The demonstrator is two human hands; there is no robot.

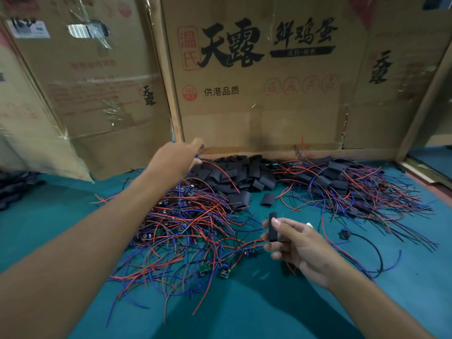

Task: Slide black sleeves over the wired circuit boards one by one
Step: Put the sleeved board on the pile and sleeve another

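Observation:
My right hand pinches a black sleeve upright between thumb and fingers, low over the mat. My left hand is stretched far forward and raised, pinching the ends of a red and a blue wire that trail down toward the pile. A tangle of unsleeved wired circuit boards lies at the centre left. Loose black sleeves are heaped behind it. Sleeved boards with wires are piled at the right.
A green mat covers the table. Cardboard boxes form a wall along the back and left, with a wooden strip at their base. A black looped cable lies right of my right hand. Two single boards lie near the front.

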